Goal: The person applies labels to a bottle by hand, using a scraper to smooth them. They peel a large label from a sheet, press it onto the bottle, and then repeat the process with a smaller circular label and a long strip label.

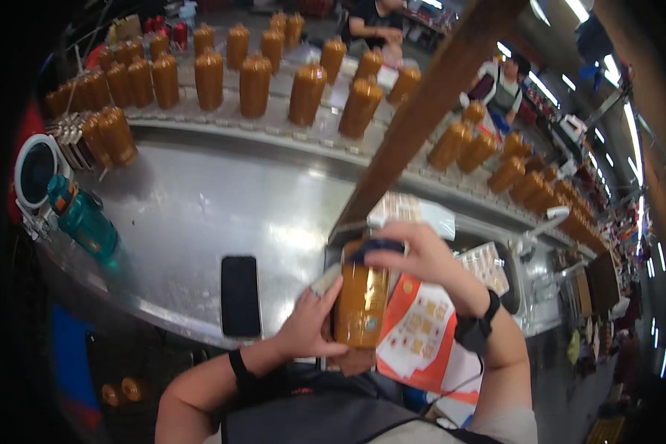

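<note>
In the head view, the left hand (311,318) grasps the lower left side of 1 amber bottle (362,307), at the near edge of the counter (177,211). The right hand (424,254) grips a dark blue object (377,248) at the bottle's top; its kind is hard to make out. Gold print and a green mark show on the bottle, too blurred to read; its contents cannot be told. An orange-and-white printed package (419,333) lies right, partly hidden by the right arm. Similar bottles (209,80) line the far side; 1 teal drink bottle (89,226) stands left.
</note>
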A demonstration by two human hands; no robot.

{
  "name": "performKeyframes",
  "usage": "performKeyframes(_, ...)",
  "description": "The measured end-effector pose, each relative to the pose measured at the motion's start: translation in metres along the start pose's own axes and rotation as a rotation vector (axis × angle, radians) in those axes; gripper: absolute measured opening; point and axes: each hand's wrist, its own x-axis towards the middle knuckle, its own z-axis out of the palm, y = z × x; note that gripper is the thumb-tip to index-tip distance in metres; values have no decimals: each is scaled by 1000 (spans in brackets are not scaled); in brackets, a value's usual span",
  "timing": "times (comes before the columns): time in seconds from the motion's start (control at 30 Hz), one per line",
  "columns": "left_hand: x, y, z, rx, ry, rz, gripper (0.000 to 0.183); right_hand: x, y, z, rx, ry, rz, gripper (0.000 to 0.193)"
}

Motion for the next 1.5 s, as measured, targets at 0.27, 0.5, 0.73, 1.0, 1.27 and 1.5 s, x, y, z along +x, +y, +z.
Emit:
performKeyframes(0.27,5,6,-2,-30,41,-7,116,-11,14,8,25,-40,52,20)
performKeyframes(0.5,2,10,1,-61,33,-15,114,-75,0,47,-508,-3,-589,23)
performKeyframes(0.73,6,12,-6,-116,-17,-28,121,-40,16,16,-186,150,-156,22)
performKeyframes(1.0,4,8,-2,-112,-32,-65,121,-47,-6,27,-301,-245,-223,21)
performKeyframes(1.27,10,0,4,-116,-43,-57,122,-99,-21,67,-228,-432,-331,22)
performKeyframes(1.5,8,-2,7,-128,-1,-59,123,-73,20,27,-330,331,-56,25)
